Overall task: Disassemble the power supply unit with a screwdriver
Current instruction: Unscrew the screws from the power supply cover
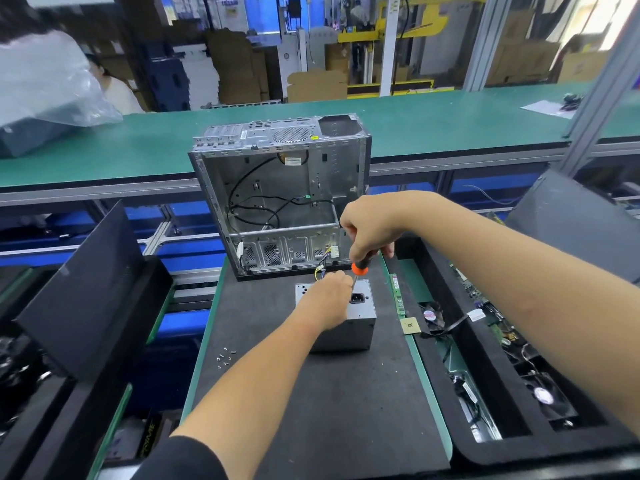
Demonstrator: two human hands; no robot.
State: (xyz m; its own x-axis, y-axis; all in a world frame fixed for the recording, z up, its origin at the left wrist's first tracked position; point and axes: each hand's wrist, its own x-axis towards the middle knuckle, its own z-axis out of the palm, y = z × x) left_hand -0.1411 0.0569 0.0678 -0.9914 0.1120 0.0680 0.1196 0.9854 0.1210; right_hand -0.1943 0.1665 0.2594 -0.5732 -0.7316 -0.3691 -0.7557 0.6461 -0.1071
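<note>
Head view: my right hand (369,230) grips the orange-collared screwdriver (360,268) upright over the power supply unit (360,323) (standing on the bench (311,393) mat), while my left hand (329,296) clasps its top.

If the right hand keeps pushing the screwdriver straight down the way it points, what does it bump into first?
Most likely the top face of the power supply unit. The right hand aims the screwdriver down at it, just beside the left hand.
</note>
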